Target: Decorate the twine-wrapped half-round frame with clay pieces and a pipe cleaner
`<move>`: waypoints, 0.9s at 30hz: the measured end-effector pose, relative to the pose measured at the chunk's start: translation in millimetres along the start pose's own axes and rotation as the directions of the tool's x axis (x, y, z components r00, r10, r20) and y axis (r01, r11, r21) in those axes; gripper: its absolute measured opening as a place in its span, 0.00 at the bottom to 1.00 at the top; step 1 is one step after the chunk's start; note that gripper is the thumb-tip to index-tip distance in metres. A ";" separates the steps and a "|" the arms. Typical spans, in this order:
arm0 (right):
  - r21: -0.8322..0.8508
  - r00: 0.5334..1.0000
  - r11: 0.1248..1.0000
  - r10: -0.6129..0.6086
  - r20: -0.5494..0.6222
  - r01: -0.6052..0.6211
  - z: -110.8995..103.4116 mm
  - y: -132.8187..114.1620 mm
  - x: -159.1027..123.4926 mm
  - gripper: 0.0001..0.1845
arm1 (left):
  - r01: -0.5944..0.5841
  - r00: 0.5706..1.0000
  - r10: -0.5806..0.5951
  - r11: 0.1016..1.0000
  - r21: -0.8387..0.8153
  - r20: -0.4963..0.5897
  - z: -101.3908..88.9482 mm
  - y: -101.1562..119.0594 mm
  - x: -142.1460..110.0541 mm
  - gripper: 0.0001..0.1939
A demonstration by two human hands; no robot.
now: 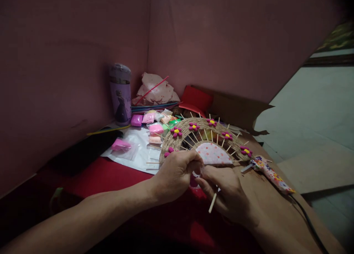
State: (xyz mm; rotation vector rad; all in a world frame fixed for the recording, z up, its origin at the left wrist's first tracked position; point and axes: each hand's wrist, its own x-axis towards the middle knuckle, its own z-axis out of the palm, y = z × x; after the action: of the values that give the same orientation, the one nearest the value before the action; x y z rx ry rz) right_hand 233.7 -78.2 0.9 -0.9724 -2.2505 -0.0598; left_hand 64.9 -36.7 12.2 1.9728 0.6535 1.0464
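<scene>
My left hand [174,174] is closed in a pinch, its fingertips meeting those of my right hand. Between them shows a small clear packet with magenta clay [194,181], mostly hidden by the fingers. A thin wooden stick [212,203] pokes out below my right hand [228,189], which is closed around it. Just beyond both hands lies a half-round twine-wrapped piece [201,123] with thin sticks radiating outward. Magenta flowers with yellow centres [194,126] sit on its band, and dotted fabric [212,153] covers its inner half-circle.
A floral-covered glue gun [273,174] with a black cable lies on the brown cardboard [254,184] at right. Several clay packets [156,128] rest on a white sheet [141,162]. A purple tumbler [121,95] stands by the wall, near crumpled dotted fabric [155,90].
</scene>
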 end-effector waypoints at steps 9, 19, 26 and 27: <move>0.363 0.985 0.926 0.149 -0.092 -0.106 -4.0 -1.6 -1.3 0.09 | 0.070 0.997 -0.076 0.972 -0.222 -0.020 0.2 -0.6 3.6 0.09; 0.394 0.934 0.902 0.279 -0.222 -0.176 -2.0 -1.0 0.6 0.09 | 0.082 0.991 -0.103 0.971 -0.224 -0.086 -0.7 -3.9 3.5 0.05; 0.386 0.928 0.901 0.299 -0.223 -0.198 -1.7 -1.8 1.2 0.09 | 0.108 0.993 -0.116 0.951 -0.290 -0.009 -2.3 -1.8 4.1 0.06; 0.385 0.925 0.900 0.305 -0.225 -0.203 -1.8 -1.8 0.9 0.09 | 0.116 0.993 -0.121 0.946 -0.303 0.003 -2.2 -1.8 4.2 0.06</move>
State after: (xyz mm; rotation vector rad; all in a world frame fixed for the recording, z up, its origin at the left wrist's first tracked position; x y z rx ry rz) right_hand 233.0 -79.4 3.2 -0.9829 -1.7761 0.3010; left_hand 65.2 -31.7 13.3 1.6411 0.5745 1.0232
